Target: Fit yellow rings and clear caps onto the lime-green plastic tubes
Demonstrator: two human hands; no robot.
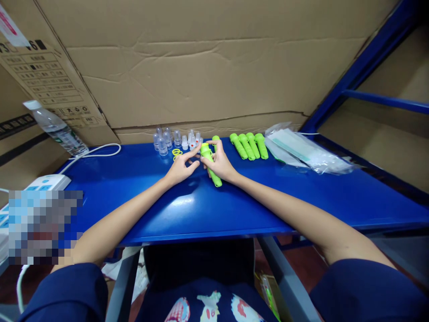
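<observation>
**Desk:** What's at the centre?

**Photographer:** A lime-green tube [210,166], held slanting over the middle of the blue bench [134,197], towards its back edge. The right hand [221,164] is wrapped round its upper half. The lower end pokes out towards the worker.

**Desk:** And the other hand?

**Photographer:** The left hand [181,169] meets the tube's top end, forefinger stretched onto it and thumb beneath. Whether it pinches some small part there, I cannot tell.

**Desk:** How far along does the work look?

**Photographer:** Partway, I'd judge. A row of tubes [248,146], four side by side, lies at the back edge to the right of the hands. One more green piece [216,139] shows just behind the fingers. To the left, clear caps [167,139] stand clustered at the back edge, with yellow rings [176,153] lying just in front of them, near the left fingertips. Whether the row is finished or waiting cannot be made out.

**Desk:** Surroundings?

**Photographer:** Plastic bags [301,152] lie towards the back right corner. A bottle [56,127] and a power strip [50,182] sit off the left end, with cardboard [201,67] behind.
</observation>
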